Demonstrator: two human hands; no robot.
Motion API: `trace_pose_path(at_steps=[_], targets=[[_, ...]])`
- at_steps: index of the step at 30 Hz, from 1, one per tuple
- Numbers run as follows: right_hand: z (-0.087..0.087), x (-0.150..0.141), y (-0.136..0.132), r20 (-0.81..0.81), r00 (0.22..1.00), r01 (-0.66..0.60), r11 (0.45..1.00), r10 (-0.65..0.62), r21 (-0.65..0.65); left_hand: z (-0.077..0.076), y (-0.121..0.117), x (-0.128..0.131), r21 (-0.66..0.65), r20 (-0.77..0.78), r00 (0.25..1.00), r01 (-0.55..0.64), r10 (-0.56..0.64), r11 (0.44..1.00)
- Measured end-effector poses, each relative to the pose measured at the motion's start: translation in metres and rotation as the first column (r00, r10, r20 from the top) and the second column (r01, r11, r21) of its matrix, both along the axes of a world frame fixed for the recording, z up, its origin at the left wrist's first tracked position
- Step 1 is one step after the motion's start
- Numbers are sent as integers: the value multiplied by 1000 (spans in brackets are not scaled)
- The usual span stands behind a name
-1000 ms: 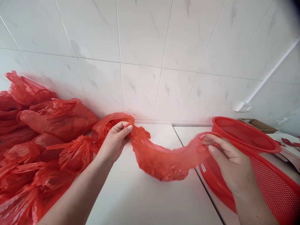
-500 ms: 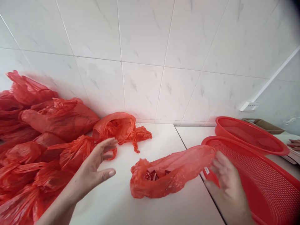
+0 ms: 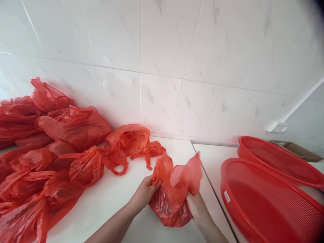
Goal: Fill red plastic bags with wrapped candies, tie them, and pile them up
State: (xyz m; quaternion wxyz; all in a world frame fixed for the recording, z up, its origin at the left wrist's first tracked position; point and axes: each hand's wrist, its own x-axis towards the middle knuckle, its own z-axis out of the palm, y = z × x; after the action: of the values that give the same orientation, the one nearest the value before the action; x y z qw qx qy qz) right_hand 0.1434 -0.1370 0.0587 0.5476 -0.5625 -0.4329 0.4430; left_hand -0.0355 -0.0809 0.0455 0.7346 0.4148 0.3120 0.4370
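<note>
A red plastic bag [image 3: 172,206] with dark contents showing faintly through its film is held up over the white table [image 3: 108,209]. On its left side my left hand [image 3: 146,192] grips the film, thumb pressed against it. My right hand [image 3: 198,209] clasps the opposite side; its fingers are partly hidden by the bag. The bag's top edges stand up loosely above both hands. Just behind it, a crumpled, gaping red bag [image 3: 129,140] lies near the wall.
Many filled red bags [image 3: 76,128] are heaped along the left. At the right stand two red plastic baskets, a near one [image 3: 253,195] and a far one [image 3: 275,158], with a brown box [image 3: 298,151] behind. A white tiled wall [image 3: 162,91] closes off the back.
Both hands, apart from each other before, have come together on the bag. The bag was lying stretched sideways with its opening showing; now it is gathered upright between them. The view has shifted slightly.
</note>
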Motion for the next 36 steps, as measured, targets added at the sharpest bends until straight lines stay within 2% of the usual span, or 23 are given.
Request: trace_pose_path(at_steps=[2, 4, 7, 11, 14, 17, 20, 22, 24, 26, 27, 29, 30, 31, 32, 33, 36], targets=[[3, 2, 7, -127, 982, 134, 990, -139, -47, 1, 6, 7, -29, -2, 998, -64, 64, 998], [2, 5, 12, -170, 960, 217, 975, -223, -56, 1, 10, 9, -80, 23, 991, -132, 134, 988], [0, 4, 13, -126, 980, 154, 988, -152, 3, -2, 13, 5, -93, -1, 988, -153, 154, 984], [1, 5, 8, -65, 997, 38, 998, -35, 40, -4, 16, -4, -51, -135, 979, -159, 151, 986], [6, 13, 9, -72, 997, -28, 993, 37, 112, -1, 17, -10, 57, -194, 974, -109, 118, 992], [15, 15, 14, -117, 985, -99, 975, 124, 199, 8, 15, -11, 260, -147, 985, -53, 93, 964], [24, 8, 20, -88, 982, -151, 974, 168, 169, 19, 12, -8, 444, -132, 962, -158, 239, 882], [30, 2, 23, -80, 988, -119, 983, 131, 139, 28, 9, -4, 471, -187, 941, -167, 283, 866], [34, 2, 26, -177, 977, -93, 984, 120, 153, 36, 7, -2, 404, -226, 960, -62, 165, 912], [38, 5, 28, -401, 901, -95, 976, 168, 194, 42, 5, -1, 262, -151, 988, 1, 40, 965], [40, 7, 28, -529, 826, -89, 972, 195, 220, 44, 4, -1, 174, -66, 997, -30, 42, 984], [43, 10, 28, -717, 651, -81, 961, 251, 264, 46, 3, -1, -9, 110, 981, -159, 159, 987], [45, 10, 27, -759, 589, -78, 955, 276, 287, 47, 3, 0, -84, 177, 959, -209, 221, 974], [46, 9, 26, -766, 567, -87, 947, 302, 309, 47, 2, 1, -137, 224, 940, -233, 259, 963], [47, 7, 24, -740, 587, -113, 939, 328, 326, 47, 2, 3, -173, 250, 930, -232, 271, 957], [48, 4, 22, -686, 642, -144, 933, 341, 330, 47, 2, 5, -200, 261, 929, -214, 263, 956], [50, -8, 15, -412, 866, -210, 954, 283, 213, 45, 1, 14, -253, 255, 942, -152, 217, 955]])
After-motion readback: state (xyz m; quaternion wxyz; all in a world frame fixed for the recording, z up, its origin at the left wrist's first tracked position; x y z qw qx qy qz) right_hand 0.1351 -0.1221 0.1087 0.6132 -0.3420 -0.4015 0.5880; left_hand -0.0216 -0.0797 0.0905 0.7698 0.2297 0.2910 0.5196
